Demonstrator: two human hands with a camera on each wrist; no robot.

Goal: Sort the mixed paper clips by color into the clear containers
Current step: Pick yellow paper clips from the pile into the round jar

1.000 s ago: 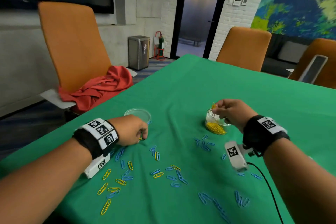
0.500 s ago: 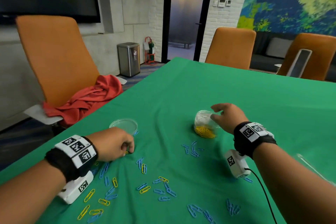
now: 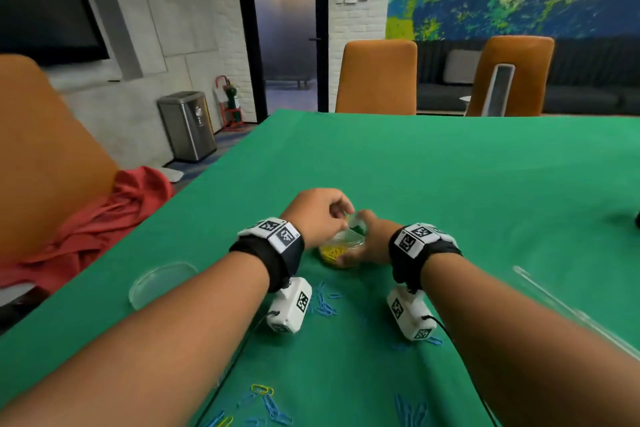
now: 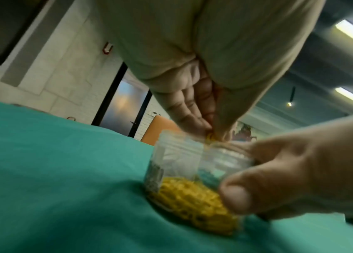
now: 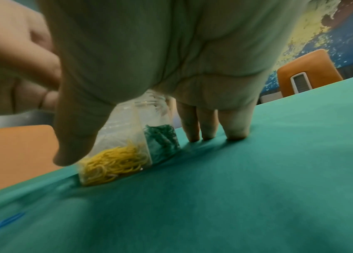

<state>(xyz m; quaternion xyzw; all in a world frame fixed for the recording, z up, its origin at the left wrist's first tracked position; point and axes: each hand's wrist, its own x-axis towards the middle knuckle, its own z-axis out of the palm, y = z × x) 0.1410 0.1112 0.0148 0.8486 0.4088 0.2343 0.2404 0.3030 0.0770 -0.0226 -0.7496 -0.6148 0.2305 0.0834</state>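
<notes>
at the centre of the head view, the left hand (image 3: 320,215) has crossed over from the loose clips at the left and now sits above the mouth of the clear container (image 3: 343,248), its fingertips (image 4: 201,126) pinched on a yellow paper clip (image 4: 210,137) right at the rim. the right hand (image 3: 369,243), which half a second ago only reached toward the container from the right, is now wrapped round its side, thumb in front and fingers behind, steadying it on the table (image 3: 450,201). i judge this to be the drop of one more yellow clip into the yellow pile (image 5: 112,159) (the green pile (image 5: 162,140) lies in the neighbouring compartment, behind a divider).

much is hard to read. whether the pinch holds one clip or more cannot be told, since that spot is blurred. the head view hides the container's mouth behind both hands. the forearms cover most of the table's near part, so only some blue clips (image 3: 323,303) and a few at the lower edge show. a clear lid (image 3: 161,282) lies at the left. the thing cut off at the far right edge cannot be made out.
</notes>
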